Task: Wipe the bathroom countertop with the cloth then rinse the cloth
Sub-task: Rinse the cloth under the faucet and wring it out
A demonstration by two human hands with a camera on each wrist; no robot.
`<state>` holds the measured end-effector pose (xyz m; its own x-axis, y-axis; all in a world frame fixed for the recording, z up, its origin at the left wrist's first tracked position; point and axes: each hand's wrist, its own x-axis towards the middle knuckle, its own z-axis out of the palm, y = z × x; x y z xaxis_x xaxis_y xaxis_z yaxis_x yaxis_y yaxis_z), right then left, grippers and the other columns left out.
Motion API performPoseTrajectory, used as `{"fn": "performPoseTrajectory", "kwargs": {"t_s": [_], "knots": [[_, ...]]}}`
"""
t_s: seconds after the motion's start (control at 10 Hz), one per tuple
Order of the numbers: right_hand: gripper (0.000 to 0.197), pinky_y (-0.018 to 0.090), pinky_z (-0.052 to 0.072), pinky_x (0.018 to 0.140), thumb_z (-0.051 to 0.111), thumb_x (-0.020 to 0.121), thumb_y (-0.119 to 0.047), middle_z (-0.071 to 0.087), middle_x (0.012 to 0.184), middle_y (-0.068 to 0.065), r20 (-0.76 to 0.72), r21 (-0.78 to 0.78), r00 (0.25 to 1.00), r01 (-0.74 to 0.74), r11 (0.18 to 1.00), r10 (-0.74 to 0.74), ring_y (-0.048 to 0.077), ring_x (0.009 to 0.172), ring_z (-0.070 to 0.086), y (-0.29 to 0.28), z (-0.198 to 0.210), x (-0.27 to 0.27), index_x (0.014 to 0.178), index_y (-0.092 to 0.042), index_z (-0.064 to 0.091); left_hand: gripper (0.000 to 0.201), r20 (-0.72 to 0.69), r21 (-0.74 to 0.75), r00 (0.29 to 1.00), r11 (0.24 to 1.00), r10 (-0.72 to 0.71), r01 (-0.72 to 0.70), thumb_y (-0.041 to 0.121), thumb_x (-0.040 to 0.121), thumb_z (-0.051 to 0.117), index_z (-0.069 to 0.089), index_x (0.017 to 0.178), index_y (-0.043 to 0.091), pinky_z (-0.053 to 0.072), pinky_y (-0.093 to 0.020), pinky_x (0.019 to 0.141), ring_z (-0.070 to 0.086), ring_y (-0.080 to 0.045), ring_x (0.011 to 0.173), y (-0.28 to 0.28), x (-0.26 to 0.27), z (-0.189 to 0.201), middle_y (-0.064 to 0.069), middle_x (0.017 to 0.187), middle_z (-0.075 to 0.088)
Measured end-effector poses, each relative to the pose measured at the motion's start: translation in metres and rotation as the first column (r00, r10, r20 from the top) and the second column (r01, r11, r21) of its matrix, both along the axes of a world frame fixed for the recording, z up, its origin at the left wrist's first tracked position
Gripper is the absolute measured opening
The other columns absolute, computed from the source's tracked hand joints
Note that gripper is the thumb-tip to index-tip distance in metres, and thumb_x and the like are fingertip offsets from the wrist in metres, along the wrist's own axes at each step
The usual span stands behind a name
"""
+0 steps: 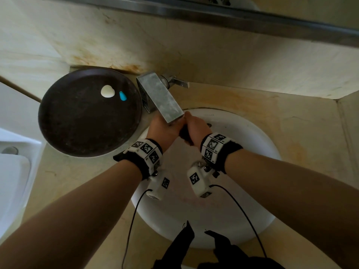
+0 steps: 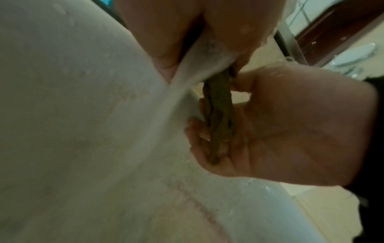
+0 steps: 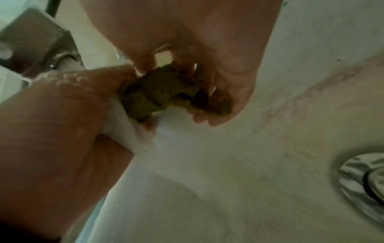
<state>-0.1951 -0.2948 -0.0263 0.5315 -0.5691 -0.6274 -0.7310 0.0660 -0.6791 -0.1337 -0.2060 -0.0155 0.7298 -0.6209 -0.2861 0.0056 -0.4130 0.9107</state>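
Left wrist view: soaked olive-green cloth (image 2: pixel 220 118), twisted into a rope, is clenched by both the left hand (image 2: pixel 226 29) and right hand (image 2: pixel 290 128) under the tap stream over the white ceramic basin (image 2: pixel 72 131). Probably soft, heavy with water, slippery; best gripped at both ends. Left of the grip, the dark round tray (image 1: pixel 77 121) holds a white shell (image 1: pixel 107 91) and a small blue piece (image 1: pixel 122 96).

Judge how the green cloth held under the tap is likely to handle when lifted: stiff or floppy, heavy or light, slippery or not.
Probably floppy: the cloth is bunched into a twisted wad between the left hand and right hand. Likely heavy for its size, since water runs over it. Possibly slippery, as both hands look wet.
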Motion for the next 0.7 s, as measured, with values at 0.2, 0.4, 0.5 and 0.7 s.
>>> {"fn": "performPoseTrajectory", "kwargs": {"t_s": [0.2, 0.4, 0.5, 0.7], "knots": [[0.047, 0.044, 0.059, 0.075, 0.040, 0.090, -0.055, 0.069, 0.105, 0.008, 0.008, 0.328, 0.977, 0.197, 0.924, -0.212, 0.024, 0.090, 0.068, 0.006, 0.003, 0.000, 0.111, -0.018, 0.061, 0.013, -0.120, -0.059, 0.977, 0.981, 0.175, -0.183, 0.005, 0.088, 0.054, 0.059, 0.100, 0.008, 0.056, -0.042, 0.080, 0.066, -0.023, 0.089, -0.001, -0.001, -0.006, -0.008, 0.095, 0.067], [0.037, 0.037, 0.059, 0.069, 0.045, 0.093, -0.043, 0.067, 0.112, 0.013, 0.033, 0.290, 0.953, 0.278, 0.916, -0.300, 0.026, 0.091, 0.067, 0.007, 0.010, 0.014, 0.105, -0.013, 0.063, 0.030, -0.194, -0.124, 0.959, 0.964, 0.208, -0.234, 0.002, 0.090, 0.045, 0.056, 0.117, 0.005, 0.054, -0.038, 0.085, 0.064, -0.023, 0.101, -0.002, -0.004, -0.016, -0.008, 0.106, 0.066], [0.026, 0.030, 0.049, 0.073, 0.053, 0.090, -0.013, 0.063, 0.110, 0.014, -0.104, 0.004, 0.994, 0.046, 0.999, -0.045, 0.023, 0.083, 0.059, 0.008, 0.012, 0.015, 0.112, 0.001, 0.056, 0.024, -0.178, -0.128, 0.960, 0.963, 0.214, -0.238, 0.007, 0.090, 0.045, 0.056, 0.112, 0.007, 0.055, -0.039, 0.080, 0.064, -0.023, 0.094, -0.004, -0.006, -0.019, -0.004, 0.097, 0.065], [0.020, 0.023, 0.045, 0.060, 0.056, 0.089, -0.019, 0.062, 0.093, 0.010, -0.089, -0.168, 0.983, -0.171, 0.971, 0.158, 0.021, 0.070, 0.059, 0.012, 0.003, 0.017, 0.107, -0.011, 0.055, 0.014, 0.042, -0.053, 0.993, 0.993, 0.113, -0.110, 0.008, 0.087, 0.056, 0.058, 0.100, 0.004, 0.041, -0.007, 0.053, 0.059, -0.012, 0.069, 0.003, -0.005, -0.028, 0.011, 0.073, 0.056]]}}
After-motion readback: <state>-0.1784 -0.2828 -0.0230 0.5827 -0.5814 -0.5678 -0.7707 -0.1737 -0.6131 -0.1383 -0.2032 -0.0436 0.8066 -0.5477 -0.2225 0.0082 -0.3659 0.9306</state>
